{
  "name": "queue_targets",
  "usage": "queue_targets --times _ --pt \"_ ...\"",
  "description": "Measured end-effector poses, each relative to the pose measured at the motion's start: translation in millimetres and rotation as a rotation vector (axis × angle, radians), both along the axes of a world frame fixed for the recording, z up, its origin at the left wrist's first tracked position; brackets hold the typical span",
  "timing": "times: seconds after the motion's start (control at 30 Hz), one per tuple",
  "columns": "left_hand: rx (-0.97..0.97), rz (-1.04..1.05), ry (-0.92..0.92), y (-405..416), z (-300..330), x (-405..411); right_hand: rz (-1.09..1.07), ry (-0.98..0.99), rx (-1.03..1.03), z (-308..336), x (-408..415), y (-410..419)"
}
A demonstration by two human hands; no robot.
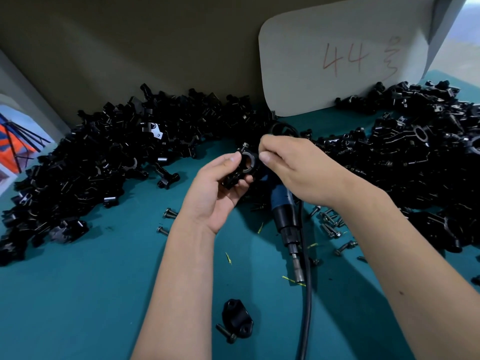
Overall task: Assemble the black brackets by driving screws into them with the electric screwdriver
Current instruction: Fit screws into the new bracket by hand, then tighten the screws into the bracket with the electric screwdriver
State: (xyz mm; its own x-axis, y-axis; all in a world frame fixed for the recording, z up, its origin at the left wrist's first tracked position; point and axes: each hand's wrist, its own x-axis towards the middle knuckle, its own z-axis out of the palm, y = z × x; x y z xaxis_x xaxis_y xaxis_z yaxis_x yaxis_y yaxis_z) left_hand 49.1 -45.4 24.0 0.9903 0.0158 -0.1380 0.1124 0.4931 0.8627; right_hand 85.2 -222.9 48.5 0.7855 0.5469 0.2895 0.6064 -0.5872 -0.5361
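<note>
Left hand [218, 188] fingers clamped on black bracket [242, 166], bore facing camera, mid-worktop. Screw [246, 145] seated at far top. Right hand [288, 165] fingers pinched together at bracket's right edge, contents not visible. Electric screwdriver [287, 216] lying just below right hand, long axis near-far, bit pointing near.

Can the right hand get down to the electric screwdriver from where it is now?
Probably yes. The electric screwdriver lies on the mat just below the right hand, nothing covering its body. But that hand's fingers are busy at the bracket held in the left hand.
</note>
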Motion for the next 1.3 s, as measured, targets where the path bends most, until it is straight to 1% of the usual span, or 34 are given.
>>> queue_targets --times 0.17,0.27,0.33,0.4,0.47,0.57,0.63,0.7,0.77,0.9,0.97,1.07,1.1,1.17,1.23,1.3 --pt "0.006 -0.026 -0.051 -4 -1 0 -0.203 -0.029 0.146 -6 -2 7" --pt "-0.028 -0.012 -0.065 -4 0 0 -0.266 -0.03 0.152 -8 -1 7" --pt "-0.029 -0.002 -0.064 -3 -1 0 -0.198 -0.04 0.16 -10 -1 6" --pt "-0.02 -0.008 -0.059 -3 -1 0 -0.1 -0.046 0.231 -13 -1 5" --pt "-0.005 -0.016 -0.064 -4 -1 0 -0.114 -0.071 0.26 -14 0 7" --pt "0.039 0.007 -0.086 -6 -2 1 -0.288 -0.072 0.205 -12 -1 18" --pt "0.059 0.033 -0.109 -8 -3 1 -0.424 -0.001 0.231 -11 -1 23" --pt "0.079 0.042 -0.132 -10 -4 2 -0.484 0.08 0.258 -10 1 22" --pt "0.084 0.053 -0.141 -12 -5 3 -0.428 0.091 0.235 -10 2 16" --pt "0.012 0.084 -0.167 -11 -8 8 -0.115 0.118 0.216 -7 -1 6" --pt "-0.013 0.074 -0.162 -12 -9 9 -0.092 0.08 0.199 -9 0 6" --pt "-0.092 0.087 -0.144 -17 -10 9 -0.145 0.034 0.154 -10 -3 15" --pt "-0.068 0.117 -0.139 -19 -11 10 -0.156 0.031 0.145 -11 -4 19" --pt "0.088 0.156 -0.129 -23 -13 12 -0.154 0.021 0.143 -11 -7 24" --pt "0.227 0.148 -0.119 -24 -14 12 -0.137 0.022 0.156 -10 -9 28" --pt "0.309 0.152 -0.139 -21 -16 11 -0.143 0.013 0.14 -10 -9 28"
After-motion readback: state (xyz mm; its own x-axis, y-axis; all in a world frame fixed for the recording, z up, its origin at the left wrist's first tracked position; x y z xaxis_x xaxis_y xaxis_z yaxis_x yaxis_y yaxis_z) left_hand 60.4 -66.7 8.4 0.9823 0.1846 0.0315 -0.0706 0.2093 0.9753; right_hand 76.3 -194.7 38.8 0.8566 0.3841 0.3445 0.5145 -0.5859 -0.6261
